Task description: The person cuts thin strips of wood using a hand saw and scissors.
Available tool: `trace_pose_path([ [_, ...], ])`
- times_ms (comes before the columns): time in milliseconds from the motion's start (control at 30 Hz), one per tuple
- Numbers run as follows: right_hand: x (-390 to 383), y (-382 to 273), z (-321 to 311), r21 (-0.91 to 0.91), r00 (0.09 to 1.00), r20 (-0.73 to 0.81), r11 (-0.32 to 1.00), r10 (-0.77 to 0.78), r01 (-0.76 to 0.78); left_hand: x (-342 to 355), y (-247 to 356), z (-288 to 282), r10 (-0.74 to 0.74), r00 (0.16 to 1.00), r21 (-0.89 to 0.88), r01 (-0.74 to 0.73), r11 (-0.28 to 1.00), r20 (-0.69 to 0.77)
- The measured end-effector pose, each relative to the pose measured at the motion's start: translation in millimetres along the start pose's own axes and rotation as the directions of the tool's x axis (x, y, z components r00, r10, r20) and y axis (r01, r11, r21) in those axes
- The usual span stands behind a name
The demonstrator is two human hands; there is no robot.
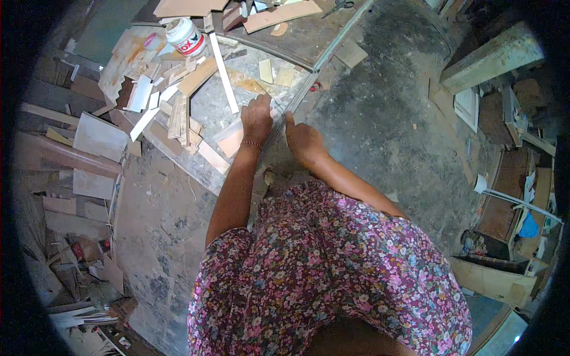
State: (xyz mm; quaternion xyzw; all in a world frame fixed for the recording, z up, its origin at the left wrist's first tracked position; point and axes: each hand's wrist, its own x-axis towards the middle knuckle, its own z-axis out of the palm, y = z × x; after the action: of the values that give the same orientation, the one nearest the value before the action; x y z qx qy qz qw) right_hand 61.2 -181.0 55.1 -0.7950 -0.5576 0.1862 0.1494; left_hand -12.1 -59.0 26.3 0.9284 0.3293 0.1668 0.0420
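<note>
Metal strip along the worktop edge, left hand curled gripping it, right hand flat beside it

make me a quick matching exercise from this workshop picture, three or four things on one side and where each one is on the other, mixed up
Things:
1. white glue jar
2. left hand
3. right hand
4. scissors

Places:
A. at the top edge, on the brown board
B. on the near corner of the worktable, left of the long metal strip
C. on the right side of that strip
D. at the far left of the table, among wood offcuts

Pairs: 1-D, 2-B, 3-C, 4-A
</note>
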Motion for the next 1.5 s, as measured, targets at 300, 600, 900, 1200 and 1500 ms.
trace_pose_path([
  [300, 17.9, 0.3, 20.2, 0.007, 0.970, -0.234, 0.998, -0.066, 0.069, 6.1, -2.5, 1.0, -0.069, 0.996, -0.052, 0.072, 0.996, 0.055],
  [600, 1.5, -0.7, 12.0, -0.175, 0.961, -0.258, 0.983, -0.098, 0.053, 10.6, -7.9, 3.6, -0.035, 0.978, 0.003, 0.035, 0.999, 0.207],
  [900, 15.7, 15.3, 21.2, 0.162, 0.995, -0.101, 0.987, 0.025, -0.009, 17.2, -12.0, -12.7, -0.069, 0.951, -0.129, 0.112, 0.985, 0.302],
  [1200, -4.6, 15.1, 16.4, 0.196, 0.995, 0.005, 0.976, 0.099, -0.098, 22.5, -18.4, -15.5, -0.071, 0.936, -0.049, 0.093, 0.994, 0.344],
  [1500, -25.8, 2.5, -9.7, 0.020, 0.999, 0.036, 1.000, 0.019, -0.020, 15.4, -31.0, 1.1, -0.060, 0.975, -0.077, 0.078, 0.994, 0.216],
])
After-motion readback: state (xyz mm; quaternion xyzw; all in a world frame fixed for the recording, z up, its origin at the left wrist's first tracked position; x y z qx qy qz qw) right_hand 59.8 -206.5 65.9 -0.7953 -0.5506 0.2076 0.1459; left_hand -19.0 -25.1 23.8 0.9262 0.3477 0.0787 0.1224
